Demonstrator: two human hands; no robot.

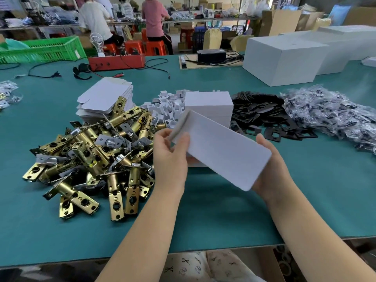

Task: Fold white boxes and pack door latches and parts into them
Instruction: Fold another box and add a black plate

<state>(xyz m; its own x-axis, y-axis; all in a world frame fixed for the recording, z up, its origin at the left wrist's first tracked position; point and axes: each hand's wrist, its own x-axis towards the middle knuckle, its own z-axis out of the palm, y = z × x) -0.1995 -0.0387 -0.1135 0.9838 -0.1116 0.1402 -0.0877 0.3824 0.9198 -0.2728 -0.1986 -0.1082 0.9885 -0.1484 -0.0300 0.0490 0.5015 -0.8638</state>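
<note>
I hold a white box [220, 148] tilted above the green table [203, 216]. My left hand [169, 153] grips its upper left end, where a flap is bent up, and my right hand [268, 165] supports its lower right end from behind. A pile of brass door latches [95, 157] lies to the left. Flat white box blanks [105, 96] are stacked behind the pile. A heap of small white card pieces [168, 104], folded white boxes [209, 107], black metal plates [262, 115] and clear bags of parts [329, 117] lie beyond.
Large white cartons [282, 60] stand at the back right. A red box [118, 62] with cables, a black device [211, 54] and a green crate [40, 49] are at the far edge. People sit at benches behind. The table's near edge runs below my forearms.
</note>
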